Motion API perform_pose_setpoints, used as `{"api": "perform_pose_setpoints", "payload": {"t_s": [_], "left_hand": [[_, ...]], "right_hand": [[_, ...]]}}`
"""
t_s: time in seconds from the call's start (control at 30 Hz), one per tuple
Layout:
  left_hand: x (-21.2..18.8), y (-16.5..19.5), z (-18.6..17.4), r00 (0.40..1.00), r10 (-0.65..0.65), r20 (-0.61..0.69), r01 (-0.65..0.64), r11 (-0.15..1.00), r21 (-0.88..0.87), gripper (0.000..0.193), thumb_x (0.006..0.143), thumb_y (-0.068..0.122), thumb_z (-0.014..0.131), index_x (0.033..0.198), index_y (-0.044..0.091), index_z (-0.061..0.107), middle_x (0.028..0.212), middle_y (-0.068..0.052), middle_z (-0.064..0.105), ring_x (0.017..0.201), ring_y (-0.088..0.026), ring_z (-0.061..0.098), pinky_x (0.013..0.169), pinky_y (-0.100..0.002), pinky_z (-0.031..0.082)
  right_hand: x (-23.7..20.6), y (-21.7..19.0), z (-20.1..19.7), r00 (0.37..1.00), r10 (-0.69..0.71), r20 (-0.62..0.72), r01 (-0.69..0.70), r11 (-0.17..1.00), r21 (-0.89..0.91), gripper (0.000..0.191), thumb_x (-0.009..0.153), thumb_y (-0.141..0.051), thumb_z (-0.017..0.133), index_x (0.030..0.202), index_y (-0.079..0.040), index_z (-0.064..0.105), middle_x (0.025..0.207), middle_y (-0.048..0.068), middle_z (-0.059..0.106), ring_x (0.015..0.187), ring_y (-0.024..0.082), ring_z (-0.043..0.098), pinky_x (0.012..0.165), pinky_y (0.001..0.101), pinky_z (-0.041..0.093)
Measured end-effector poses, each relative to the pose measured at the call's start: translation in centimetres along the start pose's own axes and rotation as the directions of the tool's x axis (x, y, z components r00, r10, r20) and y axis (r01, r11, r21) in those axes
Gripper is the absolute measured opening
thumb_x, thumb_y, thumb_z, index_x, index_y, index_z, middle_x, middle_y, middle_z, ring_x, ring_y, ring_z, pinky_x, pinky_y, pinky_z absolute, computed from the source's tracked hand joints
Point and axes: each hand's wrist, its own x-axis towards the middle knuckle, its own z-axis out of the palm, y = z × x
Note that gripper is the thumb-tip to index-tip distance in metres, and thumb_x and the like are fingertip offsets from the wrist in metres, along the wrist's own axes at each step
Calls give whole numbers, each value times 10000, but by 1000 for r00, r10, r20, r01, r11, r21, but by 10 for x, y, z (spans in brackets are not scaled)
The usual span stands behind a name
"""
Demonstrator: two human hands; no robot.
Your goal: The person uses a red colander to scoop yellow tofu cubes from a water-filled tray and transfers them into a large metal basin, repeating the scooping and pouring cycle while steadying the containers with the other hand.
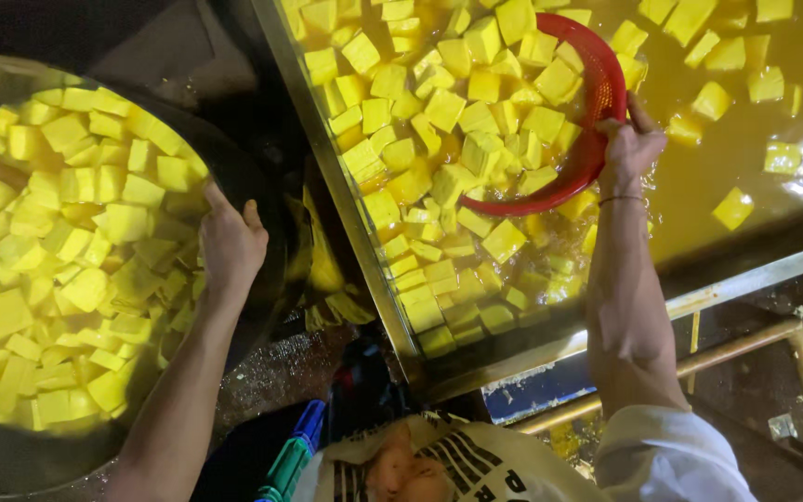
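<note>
While the right hand [632, 139] grips a red basket [597, 102], the left hand [230, 244] clasps a dark basin's rim [276, 200].

I see my red basket [576, 139] half sunk among yellow cubes [476, 121], its lower rim hidden, tank [346, 204] cut off at top and right, round pan [234, 167] cropped left.
</note>
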Motion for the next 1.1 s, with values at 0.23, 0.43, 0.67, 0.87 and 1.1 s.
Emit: {"api": "perform_pose_setpoints", "payload": {"t_s": [0.23, 0.43, 0.67, 0.87, 1.1], "left_hand": [[0, 5, -8, 992, 79, -101, -79, 997, 6, 660, 1022, 182, 677, 1496, -106, 320, 918, -336, 672, 833, -526, 659, 747, -572, 531], [-4, 4, -8, 994, 85, -74, -87, 996, -17, 704, 996, 130, 686, 1508, -138, 284, 839, -317, 671, 797, -527, 647, 728, -582, 518], [-3, 6, -8, 994, 92, -63, -96, 993, -64, 672, 1022, 149, 661, 1509, -112, 279, 868, -284, 685, 777, -463, 678, 682, -549, 534], [-4, 7, -8, 998, -33, 55, 35, 998, -44, 723, 1047, 181, 636, 1552, -100, 201, 849, -315, 647, 708, -474, 660, 605, -555, 531], [-4, 4, -4, 1000, 13, 2, -12, 1000, -29, 719, 1042, 185, 649, 1542, -106, 223, 815, -304, 659, 721, -495, 655, 689, -588, 522]], "right_hand": [[-28, -23, 4, 994, 106, -25, -93, 943, 319, 680, 673, 194, 589, 1352, 162, 612, 1138, 244, 754, 907, 290, 763, 755, 350, 669], [-24, -31, -33, 991, 131, -3, -125, 950, 287, 685, 671, 216, 603, 1348, 118, 602, 1134, 218, 747, 865, 253, 790, 717, 347, 675], [28, -75, -62, 835, -425, 351, 551, 659, -513, 426, 839, 96, 628, 1208, 33, 832, 1017, 169, 754, 850, 238, 711, 746, 327, 538], [14, -71, -13, 706, -533, 465, 678, 320, -662, 513, 725, 51, 626, 1154, -107, 857, 1018, 176, 759, 863, 276, 735, 797, 335, 602], [-11, -42, 19, 860, -391, 327, 480, 405, -778, 388, 765, -75, 712, 1109, -176, 860, 864, 167, 754, 677, 255, 738, 668, 354, 571]]}}
